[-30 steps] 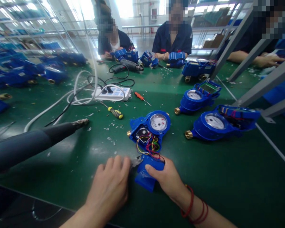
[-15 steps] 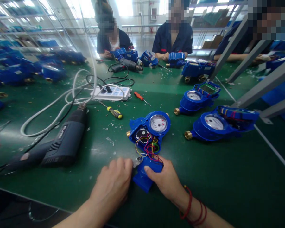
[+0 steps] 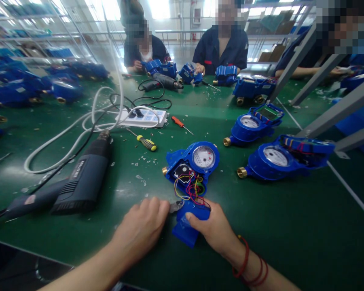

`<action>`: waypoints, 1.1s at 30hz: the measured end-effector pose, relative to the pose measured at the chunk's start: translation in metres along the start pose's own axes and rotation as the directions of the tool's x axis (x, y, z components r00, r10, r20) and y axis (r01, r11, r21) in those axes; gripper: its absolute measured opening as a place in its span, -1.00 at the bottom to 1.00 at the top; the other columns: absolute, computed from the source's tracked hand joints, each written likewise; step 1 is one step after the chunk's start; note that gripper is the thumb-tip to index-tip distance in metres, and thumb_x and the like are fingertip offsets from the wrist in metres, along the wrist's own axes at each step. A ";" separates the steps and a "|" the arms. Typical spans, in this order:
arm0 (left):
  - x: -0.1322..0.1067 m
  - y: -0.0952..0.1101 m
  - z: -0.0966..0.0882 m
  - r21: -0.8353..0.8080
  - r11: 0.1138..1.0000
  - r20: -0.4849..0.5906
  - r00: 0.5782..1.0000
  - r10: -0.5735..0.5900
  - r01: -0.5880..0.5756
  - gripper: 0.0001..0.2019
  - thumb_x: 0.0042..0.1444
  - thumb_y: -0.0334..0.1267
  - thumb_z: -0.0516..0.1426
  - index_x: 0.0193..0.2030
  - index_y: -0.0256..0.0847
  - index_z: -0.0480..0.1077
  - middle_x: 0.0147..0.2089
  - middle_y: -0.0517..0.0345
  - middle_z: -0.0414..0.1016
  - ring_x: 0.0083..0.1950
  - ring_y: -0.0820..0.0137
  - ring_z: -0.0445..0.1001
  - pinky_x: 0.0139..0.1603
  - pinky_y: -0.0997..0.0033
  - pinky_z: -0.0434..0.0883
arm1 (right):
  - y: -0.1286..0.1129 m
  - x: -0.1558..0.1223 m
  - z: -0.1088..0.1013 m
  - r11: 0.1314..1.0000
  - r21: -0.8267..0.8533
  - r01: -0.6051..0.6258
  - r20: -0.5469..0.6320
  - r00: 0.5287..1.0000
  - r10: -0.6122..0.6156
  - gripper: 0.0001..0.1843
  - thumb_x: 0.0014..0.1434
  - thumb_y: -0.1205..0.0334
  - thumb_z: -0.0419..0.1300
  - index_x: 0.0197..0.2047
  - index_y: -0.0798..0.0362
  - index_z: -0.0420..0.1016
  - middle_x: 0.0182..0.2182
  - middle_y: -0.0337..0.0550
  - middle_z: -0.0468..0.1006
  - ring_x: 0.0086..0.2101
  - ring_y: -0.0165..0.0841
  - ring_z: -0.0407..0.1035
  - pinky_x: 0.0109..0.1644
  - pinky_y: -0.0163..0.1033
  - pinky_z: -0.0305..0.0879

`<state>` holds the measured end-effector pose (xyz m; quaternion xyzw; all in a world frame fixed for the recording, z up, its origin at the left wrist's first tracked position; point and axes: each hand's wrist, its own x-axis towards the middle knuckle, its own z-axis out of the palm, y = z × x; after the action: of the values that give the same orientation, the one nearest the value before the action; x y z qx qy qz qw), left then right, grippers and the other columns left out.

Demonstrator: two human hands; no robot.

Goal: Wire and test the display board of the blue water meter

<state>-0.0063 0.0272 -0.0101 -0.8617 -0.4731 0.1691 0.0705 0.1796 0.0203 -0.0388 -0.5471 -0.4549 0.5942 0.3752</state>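
Note:
An opened blue water meter [image 3: 192, 163] with a round dial lies in front of me on the green table [image 3: 291, 226]. Coloured wires [image 3: 191, 187] run from it to its blue cover [image 3: 186, 226]. My right hand [image 3: 216, 230] is closed on that cover, thumb on top. My left hand [image 3: 141, 230] is closed round a small metal tool [image 3: 176, 207], whose tip pokes out beside the cover.
A dark heat gun [image 3: 79, 182] lies to the left. Behind it are a white power strip [image 3: 142, 118] with cables, a yellow-handled screwdriver [image 3: 145, 142] and a red screwdriver [image 3: 178, 123]. Two more blue meters [image 3: 269, 159] sit at right. Other people work at the far side.
The heat gun has been set down flat on the table at the left; another person's hand left the view. My hands stayed at the cover.

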 end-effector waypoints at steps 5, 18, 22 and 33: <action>-0.002 -0.006 0.006 0.021 0.999 -0.024 0.999 0.041 -0.041 -0.75 0.14 -0.50 -0.16 -0.21 -0.18 0.27 -0.35 0.09 0.31 -0.34 0.23 0.40 -0.41 0.27 0.39 | -0.001 0.002 -0.003 0.999 0.038 -0.014 0.027 1.000 0.013 -0.72 -0.06 0.30 0.27 -0.22 0.17 0.47 -0.37 -0.14 0.59 -0.40 -0.36 0.44 -0.24 -0.25 0.40; -0.010 -0.007 -0.002 -0.116 0.993 0.059 0.998 0.024 -0.017 -0.65 0.03 -0.56 -0.15 -0.12 -0.22 0.27 -0.27 -0.02 0.38 -0.28 0.09 0.45 -0.40 0.12 0.42 | 0.004 0.001 0.000 1.000 -0.002 0.005 0.011 1.000 -0.005 -0.76 -0.06 0.29 0.26 -0.25 0.15 0.47 -0.41 -0.14 0.58 -0.43 -0.34 0.43 -0.30 -0.24 0.39; -0.011 -0.011 -0.007 -0.321 0.946 0.143 0.985 0.095 -0.044 -0.64 -0.03 -0.48 -0.06 -0.05 -0.19 0.20 -0.25 0.05 0.43 -0.27 0.14 0.48 -0.31 0.11 0.46 | 0.004 0.002 -0.001 1.000 -0.024 0.020 0.017 1.000 -0.020 -0.74 -0.07 0.31 0.25 -0.24 0.15 0.48 -0.39 -0.13 0.58 -0.41 -0.33 0.44 -0.30 -0.25 0.39; -0.008 -0.018 -0.045 -0.745 0.661 0.208 0.973 0.104 0.088 -0.72 0.02 -0.36 -0.05 -0.12 -0.11 0.30 -0.13 0.14 0.51 -0.13 0.32 0.49 -0.16 0.43 0.42 | 0.010 0.002 0.000 0.993 -0.096 0.072 0.022 0.997 -0.071 -0.77 -0.06 0.30 0.24 -0.25 0.11 0.50 -0.44 -0.16 0.57 -0.48 -0.35 0.41 -0.36 -0.26 0.36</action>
<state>-0.0084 0.0324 0.0386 -0.7902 -0.5017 0.0593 -0.3469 0.1800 0.0195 -0.0493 -0.5423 -0.5060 0.5628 0.3649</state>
